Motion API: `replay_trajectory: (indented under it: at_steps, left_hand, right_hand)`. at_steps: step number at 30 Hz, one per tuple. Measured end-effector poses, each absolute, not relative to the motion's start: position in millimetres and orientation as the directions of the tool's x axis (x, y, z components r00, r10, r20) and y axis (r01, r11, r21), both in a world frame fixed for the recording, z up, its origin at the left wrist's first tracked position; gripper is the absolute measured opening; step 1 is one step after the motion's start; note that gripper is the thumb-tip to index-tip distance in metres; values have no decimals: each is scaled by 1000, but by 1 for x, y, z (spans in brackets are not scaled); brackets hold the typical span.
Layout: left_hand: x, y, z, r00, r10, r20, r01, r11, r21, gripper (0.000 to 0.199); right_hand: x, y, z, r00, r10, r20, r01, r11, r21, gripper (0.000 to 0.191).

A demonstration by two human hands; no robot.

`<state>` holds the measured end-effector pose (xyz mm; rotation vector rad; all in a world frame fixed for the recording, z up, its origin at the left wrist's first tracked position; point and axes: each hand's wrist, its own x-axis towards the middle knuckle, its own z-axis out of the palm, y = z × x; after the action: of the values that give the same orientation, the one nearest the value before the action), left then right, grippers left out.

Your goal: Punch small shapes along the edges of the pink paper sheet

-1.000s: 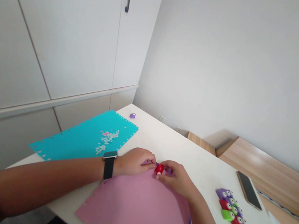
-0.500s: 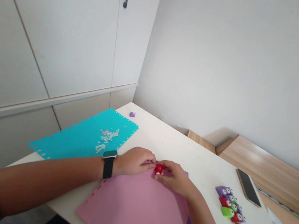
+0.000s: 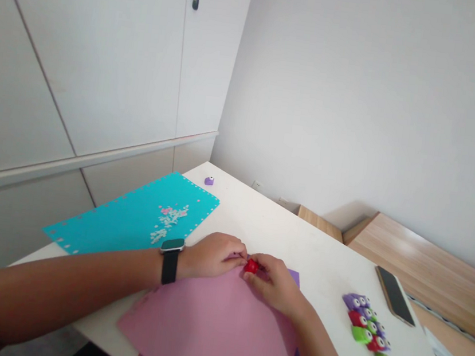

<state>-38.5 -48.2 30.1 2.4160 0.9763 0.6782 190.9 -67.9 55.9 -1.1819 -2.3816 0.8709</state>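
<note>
My hands meet over the far edge of a pink paper sheet [image 3: 206, 327], which has a row of punched holes along its left side. My right hand [image 3: 276, 285] is shut around a small red craft punch [image 3: 251, 266], and its fingers hide most of it. My left hand [image 3: 213, 256] pinches the paper edge beside the punch. A black-strapped smartwatch [image 3: 171, 257] sits on my left wrist. A purple sheet [image 3: 295, 276] shows beneath the pink one.
A white table [image 3: 291, 236] holds a hole-edged teal sheet [image 3: 124, 216] with pale confetti [image 3: 170, 217], a purple punch [image 3: 209, 181], grouped colourful punches [image 3: 366, 331] and a phone [image 3: 395, 295]. Wooden furniture [image 3: 410, 251] lies right; a white cabinet [image 3: 96, 57] stands left.
The red punch has sunk lower against the paper edge and is more covered by my right fingers. The view has tilted slightly, shifting the cabinet handle upward.
</note>
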Motion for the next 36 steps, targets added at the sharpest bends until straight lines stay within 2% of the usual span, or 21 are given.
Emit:
replay_trajectory:
  at_steps: [5, 9, 16, 20, 26, 31, 36]
  left_hand:
    - [-39, -48, 30, 619, 736, 273, 513, -642, 570, 23]
    - [-40, -45, 27, 615, 746, 256, 528, -631, 569, 25]
    - [-39, -44, 26, 624, 751, 215, 554, -619, 556, 27]
    - [-40, -44, 28, 648, 738, 188, 546, -622, 561, 28]
    - [-43, -46, 32, 736, 658, 156, 456, -653, 605, 23]
    - [-45, -45, 34, 776, 620, 116, 415, -641, 645, 22]
    - [-46, -44, 36, 796, 604, 44, 417, -599, 684, 21]
  right_hand:
    - [187, -70, 54, -568, 822, 45, 595, 448, -667, 14]
    - [190, -66, 52, -566, 824, -4, 559, 381, -736, 18]
    - [206, -52, 41, -544, 828, -140, 372, 89, -924, 45]
    - [208, -51, 40, -553, 801, -230, 330, -43, -943, 50]
    - [206, -56, 41, -634, 720, -281, 331, -76, -940, 48]
    - [209, -56, 42, -650, 678, -343, 410, -67, -909, 48]
    - [202, -61, 45, -665, 706, -246, 351, 5, -936, 51]
